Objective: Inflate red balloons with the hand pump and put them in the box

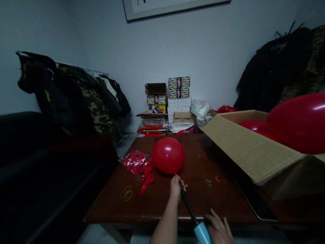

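Observation:
A round, inflated red balloon (168, 155) rests above the dark wooden table, its neck pointing toward me. My left hand (175, 186) is closed around that neck and the tip of a hand pump. The pump's black shaft (188, 205) slants down to the right into its light blue body (202, 233). Beside the blue body, my right hand (218, 227) has its fingers spread; its lower part is cut off by the frame edge. Left of the balloon lie a clear bag of red balloons (135, 163) and a few loose flat balloons (147, 179).
Yellow rubber bands (126, 193) lie at the table's left, small coloured bands (208, 183) toward the right. A dark phone (255, 200) sits near an open cardboard box (254, 149) holding large red balloons (299, 123). Stacked boxes (179, 88) stand behind; a black sofa (50, 183) is left.

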`<state>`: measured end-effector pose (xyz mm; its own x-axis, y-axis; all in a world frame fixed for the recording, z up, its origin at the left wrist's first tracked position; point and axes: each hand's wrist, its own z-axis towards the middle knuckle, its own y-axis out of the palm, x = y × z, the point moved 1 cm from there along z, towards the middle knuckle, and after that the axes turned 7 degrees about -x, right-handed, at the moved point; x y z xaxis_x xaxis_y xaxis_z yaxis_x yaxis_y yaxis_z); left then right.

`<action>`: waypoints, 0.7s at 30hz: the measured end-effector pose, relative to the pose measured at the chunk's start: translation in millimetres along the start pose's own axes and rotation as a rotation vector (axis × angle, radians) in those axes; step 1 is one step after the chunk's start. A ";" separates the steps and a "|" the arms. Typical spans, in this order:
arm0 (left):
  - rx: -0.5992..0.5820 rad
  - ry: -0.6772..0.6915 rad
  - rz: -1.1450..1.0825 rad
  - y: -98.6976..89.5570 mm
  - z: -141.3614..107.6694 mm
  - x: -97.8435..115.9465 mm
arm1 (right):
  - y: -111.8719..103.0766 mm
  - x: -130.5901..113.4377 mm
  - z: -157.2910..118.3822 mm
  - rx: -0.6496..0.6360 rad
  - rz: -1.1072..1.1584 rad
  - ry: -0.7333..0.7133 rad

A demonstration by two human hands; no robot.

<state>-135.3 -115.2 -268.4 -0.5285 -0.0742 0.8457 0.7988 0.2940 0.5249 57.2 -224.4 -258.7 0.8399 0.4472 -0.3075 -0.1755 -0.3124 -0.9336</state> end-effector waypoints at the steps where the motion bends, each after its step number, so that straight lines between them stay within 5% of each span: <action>1: -0.001 -0.003 0.000 0.1 0.3 -0.2 | -7.3 -4.9 4.6 -0.012 0.009 -0.012; 6: -0.019 -0.008 -0.017 -0.5 1.3 -0.5 | -34.8 -34.0 31.3 0.092 0.033 -0.005; 12: -0.027 -0.007 -0.007 -2.2 3.1 -1.6 | -37.6 -48.3 59.9 0.169 0.036 0.021; 21: -0.018 0.005 0.017 -1.4 2.4 -6.0 | -20.0 -36.5 40.0 0.197 0.032 0.035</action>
<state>-133.9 -112.9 -274.4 -0.5131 -0.0735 0.8552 0.8128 0.2784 0.5116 9.6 -201.0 -236.2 0.8492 0.4091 -0.3339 -0.2963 -0.1544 -0.9425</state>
